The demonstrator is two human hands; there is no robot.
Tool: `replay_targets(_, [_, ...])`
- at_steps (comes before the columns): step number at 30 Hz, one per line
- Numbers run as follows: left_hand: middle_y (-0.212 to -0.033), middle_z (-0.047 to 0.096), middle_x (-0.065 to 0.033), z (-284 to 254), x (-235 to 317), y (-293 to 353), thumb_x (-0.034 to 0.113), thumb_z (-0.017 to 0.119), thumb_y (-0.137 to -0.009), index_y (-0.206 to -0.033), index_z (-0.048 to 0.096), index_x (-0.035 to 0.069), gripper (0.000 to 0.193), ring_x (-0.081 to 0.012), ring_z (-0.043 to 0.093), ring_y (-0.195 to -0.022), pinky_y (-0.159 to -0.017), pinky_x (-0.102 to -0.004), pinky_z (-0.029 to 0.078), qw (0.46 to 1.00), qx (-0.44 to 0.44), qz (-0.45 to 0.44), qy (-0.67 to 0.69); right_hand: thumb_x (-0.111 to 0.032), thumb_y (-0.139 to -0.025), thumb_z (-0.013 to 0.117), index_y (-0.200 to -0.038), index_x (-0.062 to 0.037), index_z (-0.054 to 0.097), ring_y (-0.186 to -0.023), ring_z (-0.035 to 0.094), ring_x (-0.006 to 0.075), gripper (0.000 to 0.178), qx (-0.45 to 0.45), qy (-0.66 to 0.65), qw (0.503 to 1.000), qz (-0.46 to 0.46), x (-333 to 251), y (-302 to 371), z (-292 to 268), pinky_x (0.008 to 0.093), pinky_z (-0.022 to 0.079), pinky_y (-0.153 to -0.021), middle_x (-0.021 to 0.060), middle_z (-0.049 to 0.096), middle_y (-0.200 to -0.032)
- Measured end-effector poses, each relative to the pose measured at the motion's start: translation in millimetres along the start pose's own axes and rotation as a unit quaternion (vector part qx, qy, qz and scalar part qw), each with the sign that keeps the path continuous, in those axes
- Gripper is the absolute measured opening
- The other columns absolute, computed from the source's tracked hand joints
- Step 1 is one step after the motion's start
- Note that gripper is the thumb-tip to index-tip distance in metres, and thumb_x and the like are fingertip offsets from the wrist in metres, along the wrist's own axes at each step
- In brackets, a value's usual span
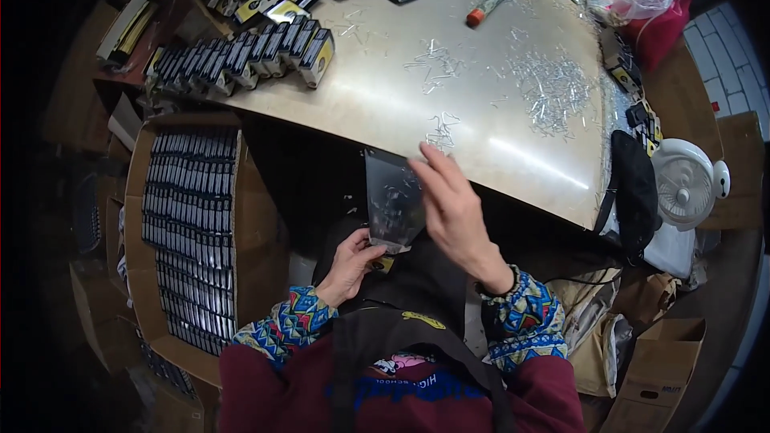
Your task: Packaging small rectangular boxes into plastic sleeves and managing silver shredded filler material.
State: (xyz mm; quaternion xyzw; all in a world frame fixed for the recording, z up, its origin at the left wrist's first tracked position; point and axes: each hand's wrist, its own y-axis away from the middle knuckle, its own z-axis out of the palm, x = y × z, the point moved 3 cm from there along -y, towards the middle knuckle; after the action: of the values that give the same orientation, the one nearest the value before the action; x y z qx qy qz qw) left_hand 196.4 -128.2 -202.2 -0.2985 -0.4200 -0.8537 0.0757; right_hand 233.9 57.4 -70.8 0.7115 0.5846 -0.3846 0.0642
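Note:
My left hand (346, 266) pinches the lower end of a clear plastic sleeve-like pouch (393, 200), which stands up before the table's front edge. A few small pale bits show through its wall; I cannot make out whether they lie inside. A bit of yellow and black (383, 264) shows just under its lower end. My right hand (455, 212) is beside the pouch with its fingers stretched out, apparently holding nothing. Its fingertips reach the table edge, close to a small group of shiny bent wire pieces (441, 130). Part of the pouch's right side is hidden by that hand.
More wire pieces (553, 92) lie heaped on the table (361, 120). An orange-tipped tube (476, 16) lies farther back. Yellow-and-black packs (318, 56) stand in a row at left. A carton (184, 345) full of packs is left of me; a white fan (682, 184) stands right.

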Motion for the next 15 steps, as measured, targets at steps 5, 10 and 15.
replay_targets(5, [-0.114, 0.057, -0.0077, 8.1, -1.3, -0.4, 0.011, 0.066, -0.087, -0.125, 0.044, 0.002, 0.046, -0.0123, 0.053, -0.105, -0.088, -0.0252, 0.043, 0.994, -0.019, 0.040, -0.099, -0.006, -0.090, 0.057, -0.125, 0.0004, 0.053, -0.127, 0.045, 0.0352, 0.036, -0.026, 0.169, 0.985, -0.026, 15.8, -3.2, 2.8, 0.0448, 0.037, -0.105, 0.0185, 0.050, -0.134])
replay_targets(10, [-0.124, 0.051, -0.0162, 9.1, -5.5, -4.0, 0.019, 0.077, -0.076, -0.132, 0.028, -0.001, 0.077, -0.0232, 0.049, -0.116, -0.100, -0.0334, 0.038, 0.919, -0.005, 0.159, -0.360, -0.020, -0.096, 0.052, -0.132, -0.0002, 0.048, -0.133, 0.039, 0.0336, 0.041, -0.040, 0.210, 0.977, 0.012, 41.9, -15.0, 6.1, 0.0484, 0.030, -0.109, 0.0179, 0.047, -0.137])
replay_targets(15, [-0.120, 0.052, -0.0187, 6.0, -12.2, -9.0, 0.019, 0.077, -0.074, -0.131, 0.029, -0.001, 0.078, -0.0262, 0.052, -0.113, -0.098, -0.0344, 0.040, 0.901, 0.024, 0.180, -0.394, -0.022, -0.095, 0.052, -0.131, 0.0000, 0.048, -0.133, 0.038, 0.0333, 0.042, -0.099, 0.177, 0.979, -0.033, 30.8, 0.3, 5.8, 0.0505, 0.028, -0.109, 0.0186, 0.045, -0.139])
